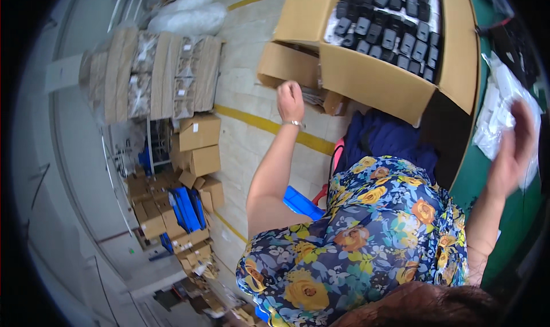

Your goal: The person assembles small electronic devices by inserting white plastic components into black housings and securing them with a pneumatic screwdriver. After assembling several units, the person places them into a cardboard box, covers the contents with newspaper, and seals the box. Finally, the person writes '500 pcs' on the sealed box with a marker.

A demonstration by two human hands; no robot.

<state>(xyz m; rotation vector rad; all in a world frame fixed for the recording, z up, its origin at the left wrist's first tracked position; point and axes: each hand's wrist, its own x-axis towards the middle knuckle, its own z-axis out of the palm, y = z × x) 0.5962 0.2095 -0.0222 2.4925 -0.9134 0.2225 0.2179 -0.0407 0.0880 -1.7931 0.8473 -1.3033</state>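
Observation:
My left hand is raised with its fingers curled closed; nothing shows sticking out of it. Just past it is a low open cardboard box with flat pieces inside. My right hand, slightly blurred, has its thumb apart from the fingers. It is over a crumpled clear plastic bag on the green tabletop; I cannot tell if they touch. Between the hands, farther off, a large open carton holds rows of small black plastic cases on a white layer.
Dark items lie at the table's far right. To the left, tall wrapped stacks and brown cartons stand on the floor by blue bins. A yellow line crosses the floor. A blue bin is beside my left arm.

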